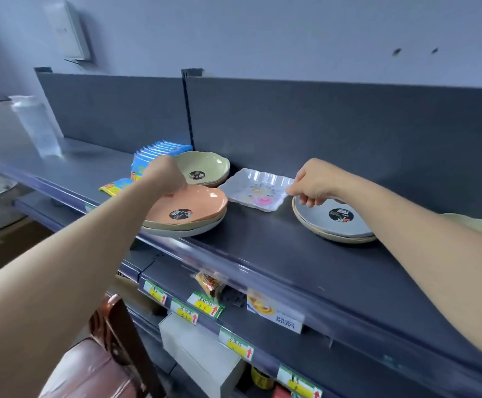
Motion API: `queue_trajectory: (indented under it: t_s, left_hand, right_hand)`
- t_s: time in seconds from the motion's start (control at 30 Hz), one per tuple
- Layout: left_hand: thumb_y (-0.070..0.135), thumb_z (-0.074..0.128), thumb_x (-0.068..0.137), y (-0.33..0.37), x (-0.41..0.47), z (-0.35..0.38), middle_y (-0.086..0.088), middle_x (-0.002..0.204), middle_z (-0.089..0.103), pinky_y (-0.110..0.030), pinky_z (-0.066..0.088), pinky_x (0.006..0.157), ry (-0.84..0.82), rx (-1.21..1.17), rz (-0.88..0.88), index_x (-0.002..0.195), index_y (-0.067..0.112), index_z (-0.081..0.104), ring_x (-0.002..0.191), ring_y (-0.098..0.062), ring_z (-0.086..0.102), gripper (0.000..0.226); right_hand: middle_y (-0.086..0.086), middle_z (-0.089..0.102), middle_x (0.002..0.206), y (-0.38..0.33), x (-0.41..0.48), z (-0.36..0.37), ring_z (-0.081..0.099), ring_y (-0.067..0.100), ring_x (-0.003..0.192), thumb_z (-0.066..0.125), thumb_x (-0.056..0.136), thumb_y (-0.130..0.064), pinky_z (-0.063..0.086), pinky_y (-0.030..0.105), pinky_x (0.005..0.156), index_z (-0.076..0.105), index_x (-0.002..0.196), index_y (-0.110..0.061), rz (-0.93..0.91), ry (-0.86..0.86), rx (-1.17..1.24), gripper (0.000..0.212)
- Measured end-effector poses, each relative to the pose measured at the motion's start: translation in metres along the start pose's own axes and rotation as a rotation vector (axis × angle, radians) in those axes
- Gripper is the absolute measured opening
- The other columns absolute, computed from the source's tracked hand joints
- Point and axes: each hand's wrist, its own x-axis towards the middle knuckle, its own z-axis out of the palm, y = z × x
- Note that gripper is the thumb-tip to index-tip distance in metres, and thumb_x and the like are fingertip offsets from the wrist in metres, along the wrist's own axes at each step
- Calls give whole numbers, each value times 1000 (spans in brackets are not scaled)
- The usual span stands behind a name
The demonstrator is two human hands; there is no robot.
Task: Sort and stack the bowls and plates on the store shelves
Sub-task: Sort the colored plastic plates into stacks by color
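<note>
Shelf (pixel 262 248), front: left grip (pixel 162 175) closed over rim of orange bowl (pixel 193 202), top of bowl stack. Further right: grey plate (pixel 320 219) on stack. Right grip (pixel 315 182) pinches edge of white square plate (pixel 251 191). Behind: green bowl (pixel 205 165), blue packets (pixel 159 152).

bare shelf (pixel 277 254) front, dishes crowd back

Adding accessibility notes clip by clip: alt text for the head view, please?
The left hand grips the rim of an orange bowl topping a stack, while the right hand pinches a corner of a white tray, on a dark shelf. A grey plate lies beside it.
</note>
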Motion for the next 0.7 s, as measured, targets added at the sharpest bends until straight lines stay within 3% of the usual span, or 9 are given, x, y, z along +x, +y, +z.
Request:
queue_trajectory:
  t_s: [0.07,0.13,0.2,0.27,0.43,0.57,0.63,0.7]
  left_hand:
    - [8,53,86,-18,3,-7,-16,85,59,-25,38,52,61,64,-9,62,5,43,61,-24,49,26]
    - [11,56,87,-33,6,-13,-19,104,62,-30,43,69,91,98,-33,81,-1,54,82,-32,55,13]
    - [12,60,87,-47,12,-14,-19,113,62,-34,47,82,97,142,-60,105,-2,59,103,-35,59,23]
    - [12,61,86,-60,18,-13,-19,116,62,-34,47,85,79,182,-70,110,-2,59,108,-36,59,28]
    - [12,66,83,-74,29,-8,-20,113,65,-29,43,69,-7,211,-97,109,-4,60,95,-34,62,31]
    - [8,65,81,-80,35,-6,-21,109,66,-28,42,65,-6,182,-95,107,-5,60,83,-33,59,29]
    - [7,64,82,-83,38,-6,-17,94,65,-29,43,63,-17,163,-94,100,-5,61,77,-31,57,22]
    - [6,61,82,-85,39,-7,-9,69,54,-26,42,53,-6,156,-97,78,-1,54,62,-27,53,10]
  right_hand:
    - [15,66,75,-15,12,10,54,25,63,60,88,-17,43,29,60,67,98,11,-15,-14,-3,30]
    - [16,66,76,-31,21,20,54,26,63,60,88,-17,44,28,59,67,98,10,-36,-30,-13,30]
    - [15,65,74,-44,29,29,54,25,60,61,89,-19,43,24,55,67,92,8,-53,-46,-34,28]
    - [13,65,72,-53,35,37,55,24,58,60,89,-20,42,23,51,67,85,2,-55,-57,-46,23]
    - [15,68,75,-69,50,54,56,24,58,60,88,-20,50,29,64,66,82,1,-52,-62,-42,23]
    - [17,65,76,-81,55,68,51,21,54,59,90,-21,42,21,49,64,93,4,-54,-94,-59,25]
    - [13,63,70,-85,57,75,50,20,52,58,91,-24,41,22,48,59,87,1,-45,-109,-85,25]
    - [10,61,65,-87,62,82,50,19,49,58,92,-28,42,23,49,55,79,-1,-26,-120,-118,30]
